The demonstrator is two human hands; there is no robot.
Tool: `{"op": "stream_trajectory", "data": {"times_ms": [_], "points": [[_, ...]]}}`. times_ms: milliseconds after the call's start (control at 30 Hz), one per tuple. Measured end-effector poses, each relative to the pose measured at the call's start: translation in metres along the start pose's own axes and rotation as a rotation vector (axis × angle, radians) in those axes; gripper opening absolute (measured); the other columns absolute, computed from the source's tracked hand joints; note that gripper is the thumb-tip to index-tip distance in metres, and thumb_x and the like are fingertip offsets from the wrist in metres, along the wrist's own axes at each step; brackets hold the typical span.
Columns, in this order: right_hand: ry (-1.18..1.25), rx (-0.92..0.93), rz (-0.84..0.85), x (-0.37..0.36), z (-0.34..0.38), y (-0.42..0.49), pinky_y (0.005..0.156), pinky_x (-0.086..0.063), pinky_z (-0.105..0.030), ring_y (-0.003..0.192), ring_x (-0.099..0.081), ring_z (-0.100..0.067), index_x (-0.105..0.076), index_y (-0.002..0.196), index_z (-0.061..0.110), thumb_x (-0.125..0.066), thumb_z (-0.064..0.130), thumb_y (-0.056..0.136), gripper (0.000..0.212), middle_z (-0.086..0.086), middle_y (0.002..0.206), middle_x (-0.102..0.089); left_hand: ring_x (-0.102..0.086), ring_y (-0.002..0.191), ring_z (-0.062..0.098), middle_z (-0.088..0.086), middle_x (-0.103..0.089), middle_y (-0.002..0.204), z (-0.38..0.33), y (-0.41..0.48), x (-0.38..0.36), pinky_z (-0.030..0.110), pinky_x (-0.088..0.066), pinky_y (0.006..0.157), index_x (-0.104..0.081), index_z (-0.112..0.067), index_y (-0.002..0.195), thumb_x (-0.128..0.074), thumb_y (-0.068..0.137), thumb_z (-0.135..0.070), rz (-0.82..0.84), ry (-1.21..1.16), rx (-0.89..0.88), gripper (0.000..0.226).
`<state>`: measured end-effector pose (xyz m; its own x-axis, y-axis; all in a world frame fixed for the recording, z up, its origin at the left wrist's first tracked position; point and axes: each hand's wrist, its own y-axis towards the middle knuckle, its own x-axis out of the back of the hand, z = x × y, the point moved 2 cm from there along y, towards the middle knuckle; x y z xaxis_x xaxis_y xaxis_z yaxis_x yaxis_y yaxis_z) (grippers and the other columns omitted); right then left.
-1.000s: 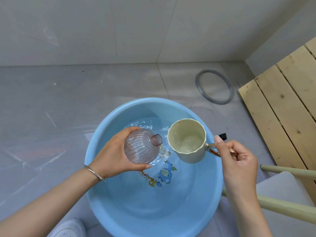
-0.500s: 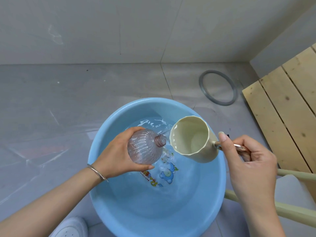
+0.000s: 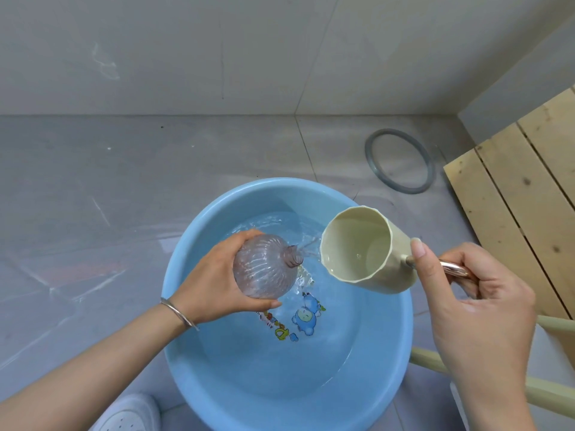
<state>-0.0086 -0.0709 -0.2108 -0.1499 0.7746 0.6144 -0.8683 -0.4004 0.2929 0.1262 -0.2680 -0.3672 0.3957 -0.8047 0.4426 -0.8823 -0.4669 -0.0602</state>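
Grey tiled floor (image 3: 124,181) carries a blue basin (image 3: 249,393), with shallow water pooled toward its 12 o'clock side. Over it, the left hand (image 3: 211,281) wraps its fingers round a ribbed clear bottle (image 3: 264,269), which lies nearly on its side with its mouth (image 3: 295,259) pointing to 3 o'clock. At the bottle's 3 o'clock, the right hand (image 3: 485,312) has its fingers curled round the metal handle (image 3: 454,269) of a cream cup (image 3: 373,244). The cup is tipped so that its rim faces the bottle's mouth. A thin stream seems to cross the gap, and some of it splashes below.

To pour well, I judge the bottle should be raised more upright and its narrow mouth brought right under the lowest part of the rim. The cup should be tipped slowly, for a thin stream. Working above the basin catches any spill.
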Motion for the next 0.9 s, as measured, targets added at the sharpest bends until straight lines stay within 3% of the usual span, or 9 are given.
{"op": "stream_trajectory", "data": {"times_ms": [200, 333, 500, 667, 900], "points": [[-0.072, 0.040, -0.011, 0.003, 0.003, 0.001, 0.055, -0.029, -0.013, 0.057, -0.039, -0.012, -0.046, 0.057, 0.016, -0.065, 0.036, 0.082, 0.037, -0.005, 0.066, -0.045, -0.054, 0.111, -0.003, -0.024, -0.056, 0.119, 0.001, 0.000, 0.000, 0.013, -0.040, 0.096, -0.046, -0.037, 0.125, -0.087, 0.044, -0.056, -0.012, -0.011, 0.008, 0.093], [-0.084, 0.045, -0.024, 0.005, 0.006, 0.001, 0.058, -0.031, -0.020, 0.060, -0.044, -0.017, -0.046, 0.058, 0.018, -0.063, 0.041, 0.081, 0.037, -0.006, 0.068, -0.047, -0.054, 0.110, -0.004, -0.025, -0.056, 0.118, 0.001, 0.000, 0.000, 0.007, -0.038, 0.093, -0.045, -0.039, 0.123, -0.088, 0.044, -0.054, -0.015, -0.030, 0.009, 0.091], [-0.117, 0.073, -0.035, 0.005, 0.010, 0.001, 0.060, -0.036, -0.037, 0.063, -0.047, -0.026, -0.046, 0.058, 0.020, -0.061, 0.044, 0.081, 0.036, -0.005, 0.070, -0.048, -0.054, 0.111, -0.003, -0.026, -0.055, 0.118, 0.002, 0.001, -0.001, 0.010, -0.039, 0.094, -0.044, -0.040, 0.124, -0.088, 0.044, -0.055, -0.019, -0.016, 0.012, 0.093], [-0.155, 0.111, -0.045, 0.007, 0.014, 0.001, 0.060, -0.034, -0.036, 0.063, -0.046, -0.026, -0.045, 0.058, 0.019, -0.060, 0.042, 0.082, 0.036, -0.002, 0.069, -0.047, -0.054, 0.113, -0.001, -0.024, -0.055, 0.120, 0.003, 0.001, -0.002, 0.020, -0.042, 0.098, -0.045, -0.038, 0.126, -0.089, 0.044, -0.055, -0.024, -0.014, 0.013, 0.094], [-0.186, 0.175, -0.055, 0.008, 0.018, 0.001, 0.062, -0.037, -0.039, 0.062, -0.045, -0.023, -0.045, 0.059, 0.017, -0.060, 0.040, 0.084, 0.037, 0.002, 0.071, -0.048, -0.054, 0.111, -0.001, -0.022, -0.056, 0.119, 0.002, 0.001, -0.002, 0.015, -0.041, 0.096, -0.045, -0.037, 0.125, -0.091, 0.044, -0.053, -0.028, -0.002, 0.003, 0.094]]}}
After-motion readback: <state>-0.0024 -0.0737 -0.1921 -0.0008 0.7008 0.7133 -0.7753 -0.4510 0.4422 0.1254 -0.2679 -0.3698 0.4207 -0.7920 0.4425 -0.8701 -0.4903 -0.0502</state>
